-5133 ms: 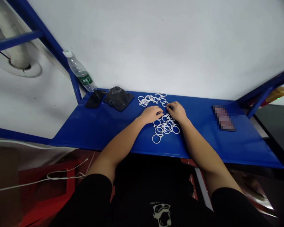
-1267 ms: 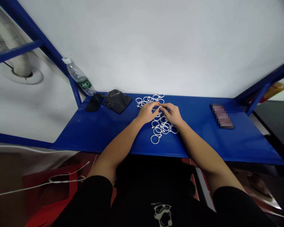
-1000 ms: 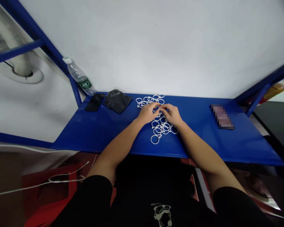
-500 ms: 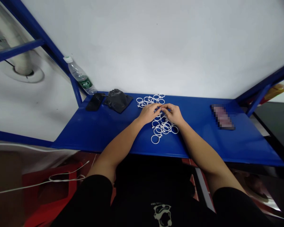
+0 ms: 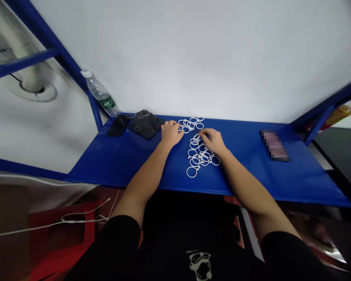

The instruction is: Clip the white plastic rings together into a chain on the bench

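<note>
Thin white curtain rings, each with a small eyelet, lie in two groups on the blue tabletop. The back group of rings is near the wall, and the front group of rings is closer to my body. My left hand is over the left end of the back group, its fingers curved and apart from the thumb, covering some rings. At the top of the front group, my right hand pinches a curtain ring, which is slightly tilted.
A plastic water bottle leans in the back left corner. Beside it are a black phone-like object and a dark drawstring pouch, close to my left hand. A pixelated flat object is on the right. Blue frame bars bound the table.
My hands were together over the rings and are now apart. The left hand has moved left onto the back group; the right hand has stayed nearly in place with a ring.
</note>
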The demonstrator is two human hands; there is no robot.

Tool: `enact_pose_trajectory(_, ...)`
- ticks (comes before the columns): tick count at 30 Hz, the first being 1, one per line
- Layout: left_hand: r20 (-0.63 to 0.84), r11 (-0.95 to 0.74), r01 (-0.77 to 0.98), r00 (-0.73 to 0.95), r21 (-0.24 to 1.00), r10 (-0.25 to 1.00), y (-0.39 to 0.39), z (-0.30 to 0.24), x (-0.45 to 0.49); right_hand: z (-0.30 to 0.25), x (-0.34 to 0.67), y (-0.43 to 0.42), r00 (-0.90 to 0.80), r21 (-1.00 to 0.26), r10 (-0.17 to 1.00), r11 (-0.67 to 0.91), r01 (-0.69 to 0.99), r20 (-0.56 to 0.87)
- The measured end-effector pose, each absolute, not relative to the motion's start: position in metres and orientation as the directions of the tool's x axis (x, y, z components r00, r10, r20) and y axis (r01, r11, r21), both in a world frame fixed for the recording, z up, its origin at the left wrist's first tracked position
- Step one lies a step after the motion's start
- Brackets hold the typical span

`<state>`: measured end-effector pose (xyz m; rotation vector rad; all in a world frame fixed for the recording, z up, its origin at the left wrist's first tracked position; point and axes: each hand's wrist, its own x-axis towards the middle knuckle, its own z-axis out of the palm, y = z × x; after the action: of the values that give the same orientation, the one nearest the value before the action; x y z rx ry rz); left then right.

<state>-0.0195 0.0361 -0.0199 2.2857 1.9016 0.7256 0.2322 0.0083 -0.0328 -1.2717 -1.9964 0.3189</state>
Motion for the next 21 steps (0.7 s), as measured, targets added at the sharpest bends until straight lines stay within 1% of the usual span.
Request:
enact_pose_trajectory(3,0.258,-0.269,0.908,0.190,0.320,0.947,0.034,-0.024,-0.016,-0.031,0.230,0.007,-0.274,-0.545,0.867,0.479,0.688,0.416)
enact_pose_trajectory(6,0.248,-0.315,0.893,0.242,0.321,0.938,0.033,-0.029,-0.011,-0.030,0.229,0.006,-0.283,-0.538,0.868,0.479,0.694,0.408)
enact_pose_trajectory(8,0.265,-0.352,0.872,0.270,0.341,0.926,0.033,-0.032,-0.008,-0.031,0.228,0.006,-0.289,-0.539,0.866,0.484,0.689,0.408)
enact_pose_trajectory(13,0.352,-0.514,0.770,0.394,0.378,0.849,0.034,-0.045,-0.002,-0.038,0.230,0.010,-0.297,-0.535,0.851,0.508,0.676,0.433)
enact_pose_trajectory(18,0.405,-0.533,0.734,0.373,0.422,0.835,0.032,-0.045,0.004,-0.043,0.232,0.012,-0.275,-0.516,0.818,0.541,0.664,0.505)
enact_pose_trajectory(21,0.441,-0.551,0.699,0.360,0.456,0.822,0.028,-0.037,0.007,-0.045,0.233,0.013,-0.242,-0.534,0.820,0.532,0.658,0.518)
